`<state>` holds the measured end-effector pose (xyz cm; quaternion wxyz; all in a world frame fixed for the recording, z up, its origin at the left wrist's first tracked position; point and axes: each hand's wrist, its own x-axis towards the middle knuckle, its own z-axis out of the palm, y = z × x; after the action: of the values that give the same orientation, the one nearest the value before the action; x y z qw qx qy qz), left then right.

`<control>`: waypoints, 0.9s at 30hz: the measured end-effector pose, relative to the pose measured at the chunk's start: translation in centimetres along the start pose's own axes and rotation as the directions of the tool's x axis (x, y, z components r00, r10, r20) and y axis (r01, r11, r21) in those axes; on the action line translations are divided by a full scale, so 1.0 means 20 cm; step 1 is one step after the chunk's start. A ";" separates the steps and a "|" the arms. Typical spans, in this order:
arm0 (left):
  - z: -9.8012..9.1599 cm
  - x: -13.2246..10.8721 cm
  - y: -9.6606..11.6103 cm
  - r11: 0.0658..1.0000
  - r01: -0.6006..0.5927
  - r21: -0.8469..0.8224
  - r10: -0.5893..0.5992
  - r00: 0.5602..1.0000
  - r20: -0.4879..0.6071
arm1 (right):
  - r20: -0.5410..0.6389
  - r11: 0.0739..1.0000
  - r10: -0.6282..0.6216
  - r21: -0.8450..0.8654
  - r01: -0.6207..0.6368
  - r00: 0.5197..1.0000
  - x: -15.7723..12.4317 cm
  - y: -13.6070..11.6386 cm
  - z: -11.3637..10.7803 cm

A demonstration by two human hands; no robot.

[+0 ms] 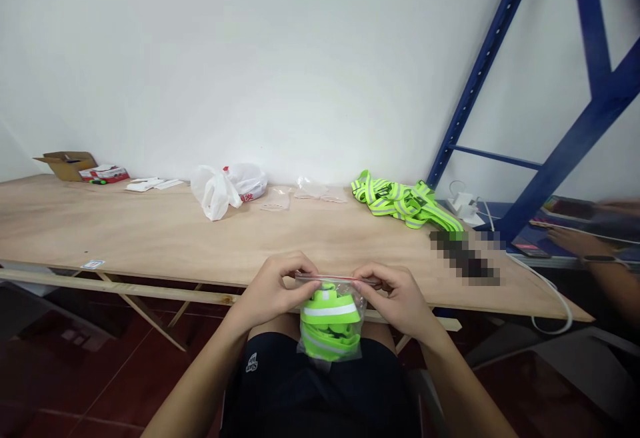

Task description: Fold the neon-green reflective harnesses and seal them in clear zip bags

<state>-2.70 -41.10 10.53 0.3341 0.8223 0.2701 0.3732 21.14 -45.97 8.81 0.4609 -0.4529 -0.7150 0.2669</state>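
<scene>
Hands do all the work here; the left hand (pixel 283 286) pinches the top edge of a clear bag (pixel 330 328) near one corner, thumb against fingers, and the right hand (pixel 397 295) grips that edge near the other; the bag hangs over the person's lap, in front of the near edge of the wooden surface (pixel 150 231), with a folded bundle of lime webbing (pixel 327 311) inside it; from where I stand, I can't tell whether its bottom rests on the dark shorts (pixel 320 401).

To handle that mouth well, I'd draw the edge taut between the two pinches, so that the red line (pixel 343 279) runs straight; I'd press along it in short stretches, thumb squarely opposite finger; the webbing sits quite high, so I'd judge it wise to settle it downward, clear of the closure, lest a fold catch there.

As for writing, little is legible; small white lettering on the shorts stands upside down to me, its words uncertain; a white carrier bag (pixel 249 181) bears red characters, partly hidden in its creases; the label (pixel 93 265) on the surface's front edge and the print on a red-and-white box (pixel 104 173) are too small to read.
</scene>
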 end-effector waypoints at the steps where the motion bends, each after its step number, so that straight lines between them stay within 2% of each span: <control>1: 0.01 0.00 0.00 1.000 0.008 -0.001 -0.008 1.000 0.019 | -0.013 1.000 -0.013 -0.026 0.012 1.000 0.00 0.00 0.00; 6: 0.04 0.00 -0.01 1.000 -0.024 -0.002 0.024 1.000 -0.012 | -0.030 0.998 -0.024 -0.063 0.023 0.999 0.00 0.00 0.01; 11: 0.01 -0.01 0.00 0.996 -0.069 0.049 0.071 0.996 -0.053 | 0.033 0.994 0.071 0.085 -0.074 0.997 0.02 0.01 0.00; 15: -0.01 -0.01 0.00 0.999 -0.022 0.047 0.024 0.999 -0.041 | 0.011 0.989 0.070 0.130 -0.071 0.997 0.02 0.01 -0.01; 21: 0.04 0.00 0.01 0.997 0.081 -0.006 -0.081 0.996 0.046 | -0.041 0.999 0.015 0.050 -0.012 0.999 0.01 0.00 0.01; 27: 0.07 -0.01 0.00 1.000 -0.015 0.002 0.015 1.000 0.002 | 0.044 0.998 0.049 0.034 -0.050 0.998 0.01 0.02 0.02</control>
<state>-1.66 -41.65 9.77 0.3308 0.8249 0.2640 0.3747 20.98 -45.66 8.43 0.4464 -0.4564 -0.7087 0.3004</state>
